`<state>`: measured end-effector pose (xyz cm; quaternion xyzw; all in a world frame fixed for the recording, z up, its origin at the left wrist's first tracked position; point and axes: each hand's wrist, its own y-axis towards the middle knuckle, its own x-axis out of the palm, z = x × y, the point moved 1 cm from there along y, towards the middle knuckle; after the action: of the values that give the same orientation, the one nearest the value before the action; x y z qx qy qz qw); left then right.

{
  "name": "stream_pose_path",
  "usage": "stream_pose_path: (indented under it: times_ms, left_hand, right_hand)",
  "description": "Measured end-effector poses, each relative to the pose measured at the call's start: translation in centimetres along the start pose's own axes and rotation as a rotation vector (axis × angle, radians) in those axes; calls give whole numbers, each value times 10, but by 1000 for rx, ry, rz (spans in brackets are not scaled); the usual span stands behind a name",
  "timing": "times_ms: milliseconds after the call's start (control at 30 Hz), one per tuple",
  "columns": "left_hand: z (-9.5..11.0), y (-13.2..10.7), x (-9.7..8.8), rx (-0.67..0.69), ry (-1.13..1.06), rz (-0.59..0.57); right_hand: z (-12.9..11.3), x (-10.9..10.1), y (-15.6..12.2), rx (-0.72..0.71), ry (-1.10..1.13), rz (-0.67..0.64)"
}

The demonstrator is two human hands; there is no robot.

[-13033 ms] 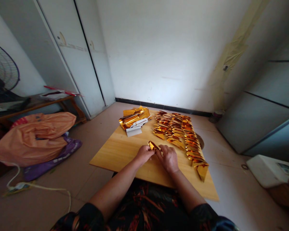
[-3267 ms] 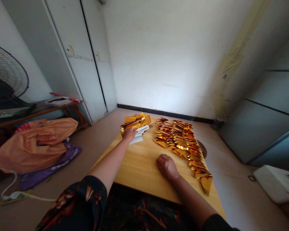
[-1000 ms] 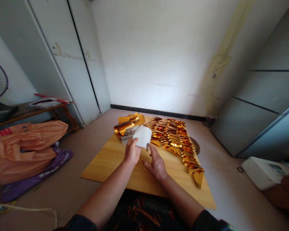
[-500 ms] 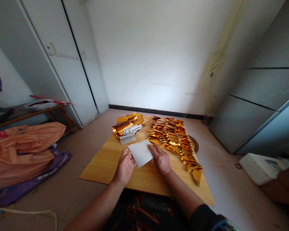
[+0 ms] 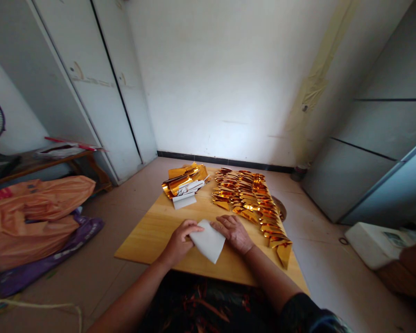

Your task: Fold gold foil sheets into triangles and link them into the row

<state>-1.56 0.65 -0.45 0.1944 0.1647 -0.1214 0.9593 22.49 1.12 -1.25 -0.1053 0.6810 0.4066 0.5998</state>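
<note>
A small sheet of paper (image 5: 208, 246), pale side up, is tilted over the near part of a wooden board, one corner toward me. My left hand (image 5: 180, 239) is closed on its left edge, thumb on top. At the upper right edge, the fingers of my right hand (image 5: 236, 234) are closed on the sheet; its thumb is hidden. Beyond my right hand lie rows of folded gold foil pieces (image 5: 244, 196). Past my left hand is a loose pile of gold foil sheets (image 5: 184, 179), with another pale sheet (image 5: 184, 200) at its near side.
The wooden board (image 5: 143, 240) is low, its near edge by my lap. Orange and purple bags (image 5: 45, 217) lie on the floor at left, near a bench (image 5: 72, 155) and a cabinet (image 5: 90, 101). At right stand a fridge (image 5: 370, 138) and a white box (image 5: 370, 245).
The sheet has come closer to me and turned, with one corner now pointing at my lap. Both hands have shifted their grip along its far side.
</note>
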Motion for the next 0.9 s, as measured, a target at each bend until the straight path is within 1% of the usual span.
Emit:
stream_pose_path:
  times_ms: [100, 200, 300, 433, 500, 567, 667, 767, 833, 900]
  left_hand:
    - [0, -5, -1, 144, 183, -40]
    - [1, -12, 0, 258, 322, -130]
    - [2, -19, 4, 314, 410, -228]
    - [4, -24, 10, 285, 445, -322]
    - [5, -23, 13, 252, 422, -341]
    - [6, -20, 14, 219, 389, -342]
    - [4, -16, 16, 173, 344, -319]
    - [-2, -9, 19, 124, 303, -264]
    - [-5, -3, 21, 96, 282, -214]
    - [-8, 6, 24, 76, 270, -190]
  right_hand:
    - [1, -1, -2, -6, -19, -41]
    - [1, -4, -5, 7, -13, -114]
    - [0, -10, -10, 43, 5, -167]
    - [-2, -14, -21, 86, 47, -158]
    - [-5, -15, -27, 96, 106, -124]
    - [-9, -16, -31, 106, 215, -94]
    - [-17, -22, -35, 158, 477, -79]
    - [-23, -26, -32, 278, 719, -70]
    - [-23, -23, -26, 379, 808, -44]
    - [-21, -15, -16, 464, 826, -17]
